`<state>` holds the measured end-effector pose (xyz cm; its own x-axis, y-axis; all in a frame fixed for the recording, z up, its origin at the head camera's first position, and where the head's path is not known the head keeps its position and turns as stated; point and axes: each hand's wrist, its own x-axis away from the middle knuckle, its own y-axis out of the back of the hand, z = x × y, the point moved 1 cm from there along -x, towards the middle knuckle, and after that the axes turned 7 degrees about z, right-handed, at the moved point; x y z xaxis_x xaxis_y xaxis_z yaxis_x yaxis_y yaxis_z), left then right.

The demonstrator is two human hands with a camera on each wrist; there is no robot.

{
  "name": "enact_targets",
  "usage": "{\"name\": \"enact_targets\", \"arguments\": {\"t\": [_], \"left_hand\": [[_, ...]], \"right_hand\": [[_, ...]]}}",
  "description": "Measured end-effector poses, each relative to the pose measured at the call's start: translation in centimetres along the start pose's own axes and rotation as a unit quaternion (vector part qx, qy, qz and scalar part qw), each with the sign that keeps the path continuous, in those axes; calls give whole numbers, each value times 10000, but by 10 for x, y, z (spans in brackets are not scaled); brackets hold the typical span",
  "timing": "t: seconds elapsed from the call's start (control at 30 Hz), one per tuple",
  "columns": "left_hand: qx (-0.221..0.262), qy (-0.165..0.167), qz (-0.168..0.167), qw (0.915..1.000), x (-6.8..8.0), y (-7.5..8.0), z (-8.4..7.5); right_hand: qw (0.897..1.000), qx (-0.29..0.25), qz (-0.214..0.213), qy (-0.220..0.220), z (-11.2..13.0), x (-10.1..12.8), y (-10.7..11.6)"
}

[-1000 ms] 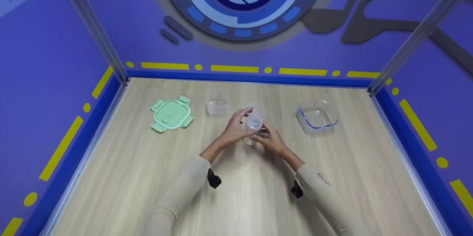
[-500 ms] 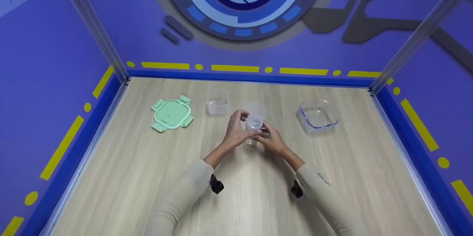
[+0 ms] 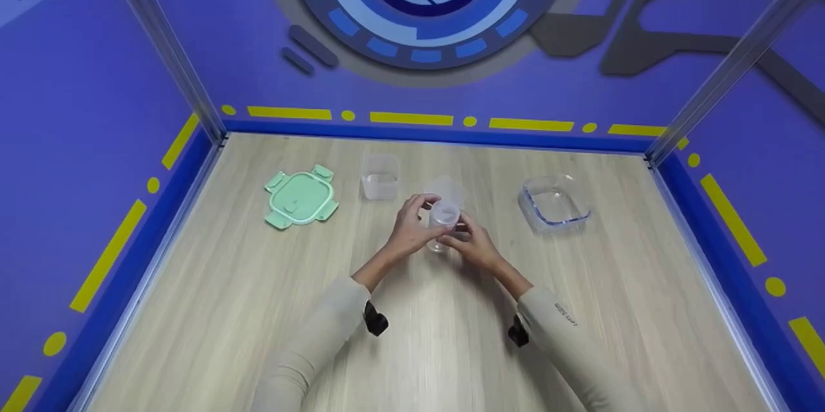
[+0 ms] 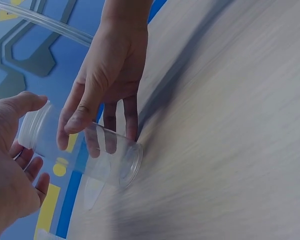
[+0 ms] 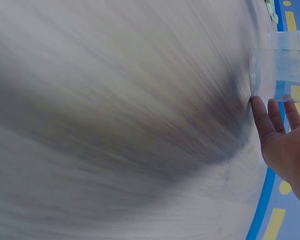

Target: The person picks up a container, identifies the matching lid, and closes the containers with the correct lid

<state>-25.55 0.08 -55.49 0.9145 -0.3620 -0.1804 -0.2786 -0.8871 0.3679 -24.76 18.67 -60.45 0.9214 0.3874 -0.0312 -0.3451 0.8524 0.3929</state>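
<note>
A tall clear plastic jar (image 4: 102,162) stands upright on the table between my hands, its ribbed translucent top (image 3: 445,212) facing up. My left hand (image 3: 410,229) pinches round that top, thumb on the near side and fingers on the far side. Lower down, my right hand (image 3: 478,244) holds the jar's body from the right. In the left wrist view the right fingers show through the clear wall, close to the base. The jar (image 5: 265,75) also appears at the edge of the right wrist view, beside my right fingers (image 5: 262,117).
Just behind the jar lies a translucent disc (image 3: 451,187). A frosted square container (image 3: 380,187) stands to the left, beyond it a green four-clip lid (image 3: 301,198). A clear square dish (image 3: 554,222) sits to the right. Blue panels (image 3: 419,93) border the table.
My left fingers have shifted round the jar's top, curling in from a straighter reach and then edging outward a little. The right hand and the jar have stayed in place.
</note>
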Motion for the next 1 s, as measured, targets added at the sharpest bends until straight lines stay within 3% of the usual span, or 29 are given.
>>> {"name": "enact_targets", "arguments": {"t": [0.27,0.67,0.8,1.0], "left_hand": [[118,-178,372,9991,0,7,3],[139,-119,560,9983,-3,9,4],[215,-19,432,9988,0,6,2],[269,-22,-115,9996,3,-3,-4]], "right_hand": [[10000,53,-19,-81,0,-1,-1],[9999,70,-42,-59,2,-1,-1],[10000,59,21,34,1,-1,-1],[9998,99,142,-31,3,-1,-2]]}}
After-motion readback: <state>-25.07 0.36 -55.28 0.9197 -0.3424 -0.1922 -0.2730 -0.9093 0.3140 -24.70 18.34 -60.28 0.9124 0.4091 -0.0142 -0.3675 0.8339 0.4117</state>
